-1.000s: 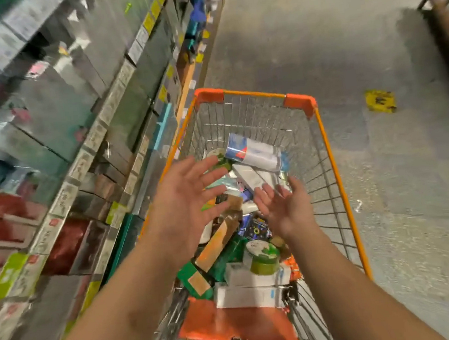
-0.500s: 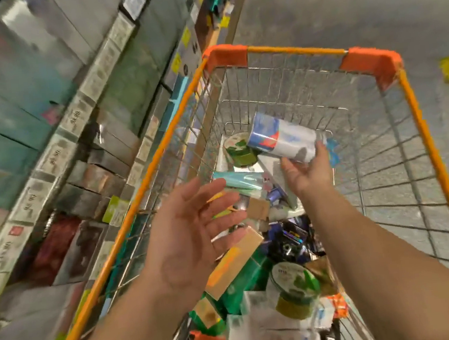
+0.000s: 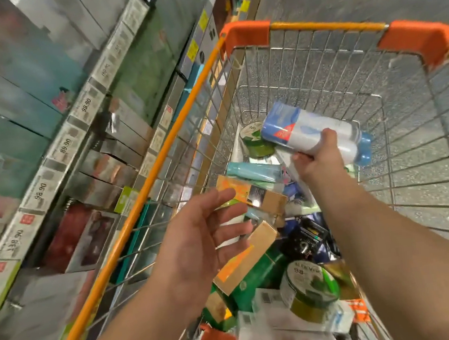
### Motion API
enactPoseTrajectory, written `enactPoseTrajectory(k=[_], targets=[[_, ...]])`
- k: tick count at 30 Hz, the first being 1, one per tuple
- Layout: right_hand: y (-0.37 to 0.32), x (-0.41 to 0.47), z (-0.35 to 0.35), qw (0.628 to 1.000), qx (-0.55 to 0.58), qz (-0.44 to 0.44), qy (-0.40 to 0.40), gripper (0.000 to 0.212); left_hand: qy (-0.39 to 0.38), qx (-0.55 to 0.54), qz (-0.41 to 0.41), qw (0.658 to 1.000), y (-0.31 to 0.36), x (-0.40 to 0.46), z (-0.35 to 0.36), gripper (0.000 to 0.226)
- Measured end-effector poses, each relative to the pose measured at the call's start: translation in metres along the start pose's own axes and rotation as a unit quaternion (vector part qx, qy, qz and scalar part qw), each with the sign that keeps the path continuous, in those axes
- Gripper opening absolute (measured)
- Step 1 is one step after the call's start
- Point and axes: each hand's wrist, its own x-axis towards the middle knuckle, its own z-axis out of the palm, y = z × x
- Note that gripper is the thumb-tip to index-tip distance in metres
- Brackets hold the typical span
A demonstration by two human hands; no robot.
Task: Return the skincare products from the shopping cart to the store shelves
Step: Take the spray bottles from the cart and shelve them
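Item held: twin pack of white bottles [image 3: 309, 133] with blue wrap at one end and blue caps at the other; red tag on the wrap.
Axis: long axis lies near level, running across the cart; wrapped end points toward the shelf side, capped end toward the aisle side, slightly lower.
Location: lifted above the heap of goods, inside the far half of the shopping cart [image 3: 324, 25].
Right grip: right hand [image 3: 320, 154] closed round the pack near its middle, thumb over the top, fingers curled underneath; back of the hand faces the camera.
Left grip: left hand [image 3: 197, 239] spread wide, palm up, fingers straight and parted; holds nothing; hovers nearer the camera than the right grip, beside the cart's shelf-side rim.
Below right grip: green jar [image 3: 255, 141] just beyond the pack's wrapped end; teal tube [image 3: 254, 170] lying level below it.
Below left grip: tan and orange carton [image 3: 244, 259] tilted under the fingertips; dark green bottle [image 3: 260, 279] beneath that.
Nearest camera: second green jar [image 3: 310, 285] resting on white flat packets [image 3: 283, 318].
Beside left grip: store shelves [image 3: 57, 148] stacked with boxed goods; price labels [image 3: 65, 146] along the edges, some figures legible, most blurred.
Obstruction: wire side wall and orange rim stand between both grips and the shelves.
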Motion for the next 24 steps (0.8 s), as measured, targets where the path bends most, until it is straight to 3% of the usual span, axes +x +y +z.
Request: enactPoseTrajectory(k=[2,5,6,8,13,17,19,24], targets=[[0.013,-0.008,0.001,0.998,0.050,0.004,-0.025,0.039,0.006,0.019,0.002,1.000,0.004,-0.005,0.000,0.064],[0.013,-0.051,0.002,0.987,0.144,-0.025,0.067,0.034,0.018,0.037,0.009,0.999,0.010,-0.017,0.002,0.045],[0.010,-0.066,0.003,0.973,0.202,0.007,0.113,0.035,0.020,0.039,0.011,0.999,0.012,-0.022,0.003,0.039],[0.008,-0.099,0.006,0.968,0.218,0.020,0.124,0.045,0.020,0.053,0.017,0.998,0.019,-0.034,0.006,0.035],[0.010,-0.180,-0.015,0.986,0.114,-0.013,0.122,0.073,0.021,0.087,0.049,0.995,0.032,-0.075,0.006,0.030],[-0.001,-0.250,-0.024,0.991,0.007,-0.081,0.111,0.084,-0.004,0.075,0.071,0.995,0.043,-0.125,-0.003,0.026],[-0.012,-0.284,-0.027,0.988,-0.026,-0.123,0.087,0.077,-0.014,0.055,0.081,0.995,0.050,-0.151,-0.009,0.026],[-0.046,-0.383,-0.029,0.968,-0.106,-0.226,-0.009,0.034,-0.008,0.034,0.133,0.990,0.066,-0.211,-0.036,0.028]])
